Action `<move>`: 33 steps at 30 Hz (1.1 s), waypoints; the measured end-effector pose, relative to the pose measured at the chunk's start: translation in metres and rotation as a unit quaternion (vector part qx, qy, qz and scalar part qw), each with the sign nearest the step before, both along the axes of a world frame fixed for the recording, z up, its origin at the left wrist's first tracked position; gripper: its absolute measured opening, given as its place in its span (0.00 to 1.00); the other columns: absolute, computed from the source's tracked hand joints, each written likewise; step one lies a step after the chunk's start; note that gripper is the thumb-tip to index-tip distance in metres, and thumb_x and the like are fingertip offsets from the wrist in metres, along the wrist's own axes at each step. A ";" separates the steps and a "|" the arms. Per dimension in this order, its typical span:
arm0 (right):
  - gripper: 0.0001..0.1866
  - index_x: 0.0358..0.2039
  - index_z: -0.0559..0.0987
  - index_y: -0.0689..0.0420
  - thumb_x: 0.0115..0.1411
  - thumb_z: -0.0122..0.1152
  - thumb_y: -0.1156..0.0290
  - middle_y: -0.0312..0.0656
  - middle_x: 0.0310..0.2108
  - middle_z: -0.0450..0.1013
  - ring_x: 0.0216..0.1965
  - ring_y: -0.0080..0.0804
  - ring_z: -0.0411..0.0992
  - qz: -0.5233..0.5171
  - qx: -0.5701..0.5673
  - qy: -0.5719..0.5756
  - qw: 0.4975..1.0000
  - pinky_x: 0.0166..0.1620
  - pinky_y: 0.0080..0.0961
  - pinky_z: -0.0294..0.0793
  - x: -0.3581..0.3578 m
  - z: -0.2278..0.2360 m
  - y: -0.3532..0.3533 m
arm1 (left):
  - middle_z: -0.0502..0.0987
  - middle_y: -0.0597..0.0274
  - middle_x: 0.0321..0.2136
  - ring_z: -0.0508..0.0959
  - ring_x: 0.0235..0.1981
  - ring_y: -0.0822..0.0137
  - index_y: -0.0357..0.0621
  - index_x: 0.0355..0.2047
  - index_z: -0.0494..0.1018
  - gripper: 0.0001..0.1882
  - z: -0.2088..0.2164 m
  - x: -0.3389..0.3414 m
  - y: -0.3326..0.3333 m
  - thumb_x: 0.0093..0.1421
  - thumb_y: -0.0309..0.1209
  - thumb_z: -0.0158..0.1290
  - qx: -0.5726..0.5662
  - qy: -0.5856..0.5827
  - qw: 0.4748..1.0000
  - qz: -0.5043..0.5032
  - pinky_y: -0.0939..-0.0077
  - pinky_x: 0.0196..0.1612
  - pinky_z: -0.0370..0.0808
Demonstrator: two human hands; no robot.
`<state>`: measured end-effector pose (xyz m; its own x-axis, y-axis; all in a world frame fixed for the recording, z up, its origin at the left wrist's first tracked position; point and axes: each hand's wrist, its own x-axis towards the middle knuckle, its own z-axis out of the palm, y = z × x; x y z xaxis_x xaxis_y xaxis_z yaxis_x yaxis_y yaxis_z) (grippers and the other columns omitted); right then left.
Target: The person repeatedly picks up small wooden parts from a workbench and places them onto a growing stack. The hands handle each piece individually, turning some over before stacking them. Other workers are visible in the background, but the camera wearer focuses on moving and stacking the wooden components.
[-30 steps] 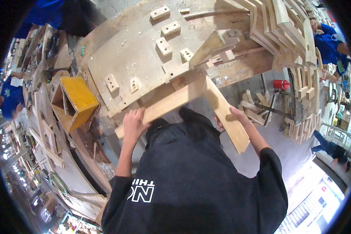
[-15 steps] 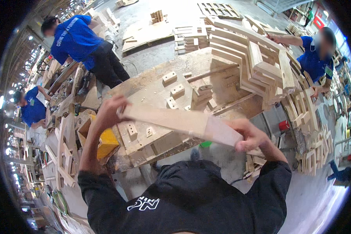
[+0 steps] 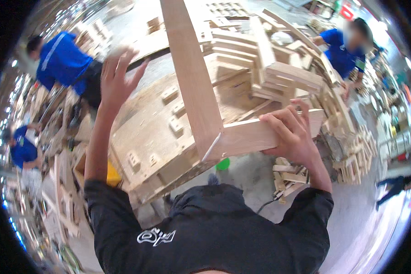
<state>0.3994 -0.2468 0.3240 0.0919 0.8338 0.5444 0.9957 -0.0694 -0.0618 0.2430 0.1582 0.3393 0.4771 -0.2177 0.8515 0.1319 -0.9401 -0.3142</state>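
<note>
An L-shaped wooden frame piece (image 3: 192, 73) is held up over the workbench, its long leg pointing away from me and its short leg to the right. My right hand (image 3: 291, 132) grips the short leg from above, thumb below and fingers over the top edge. A whitish line marks the angled joint between the two legs. My left hand (image 3: 118, 82) is raised to the left of the long leg, fingers spread, touching nothing. Below lies the workbench (image 3: 144, 125), with several small drilled wood blocks (image 3: 176, 124) fixed on its board.
Angled wooden frames (image 3: 287, 75) are stacked at the bench's far right. Wood offcuts (image 3: 290, 176) lie on the floor at right, and a green round object (image 3: 223, 163) shows below the bench edge. A yellow object (image 3: 113, 174) is at left. Three people in blue shirts work nearby.
My left hand has let go of the wooden piece and moved up, opening. The piece has turned from lying across me to having its long leg point away. The right hand still holds it.
</note>
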 end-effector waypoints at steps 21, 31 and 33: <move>0.31 0.47 0.75 0.62 0.61 0.51 0.44 0.46 0.35 0.76 0.30 0.33 0.76 -0.139 0.302 0.643 0.690 0.30 0.27 0.78 0.231 -0.041 -0.032 | 0.73 0.48 0.40 0.73 0.44 0.47 0.39 0.38 0.72 0.12 -0.149 -0.200 0.039 0.56 0.31 0.58 -0.337 0.212 0.890 0.222 0.58 0.48 0.70; 0.33 0.50 0.71 0.66 0.63 0.41 0.46 0.48 0.35 0.75 0.31 0.35 0.77 0.008 0.241 0.773 0.587 0.35 0.28 0.80 0.340 -0.098 0.025 | 0.74 0.49 0.37 0.74 0.40 0.47 0.39 0.37 0.72 0.13 -0.188 -0.186 0.016 0.52 0.28 0.61 -0.390 0.318 0.838 0.210 0.59 0.44 0.70; 0.31 0.49 0.72 0.67 0.63 0.44 0.48 0.48 0.35 0.75 0.31 0.36 0.77 0.028 0.202 0.783 0.588 0.35 0.29 0.79 0.358 -0.093 0.023 | 0.74 0.49 0.36 0.74 0.40 0.47 0.39 0.36 0.73 0.12 -0.193 -0.195 0.021 0.52 0.28 0.60 -0.387 0.315 0.843 0.202 0.59 0.44 0.71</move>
<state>0.7576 -0.2239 0.2311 0.7226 0.6911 -0.0161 -0.3028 0.2954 -0.9061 0.0481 0.1788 0.1467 0.7892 0.5755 0.2144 0.5269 -0.8138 0.2451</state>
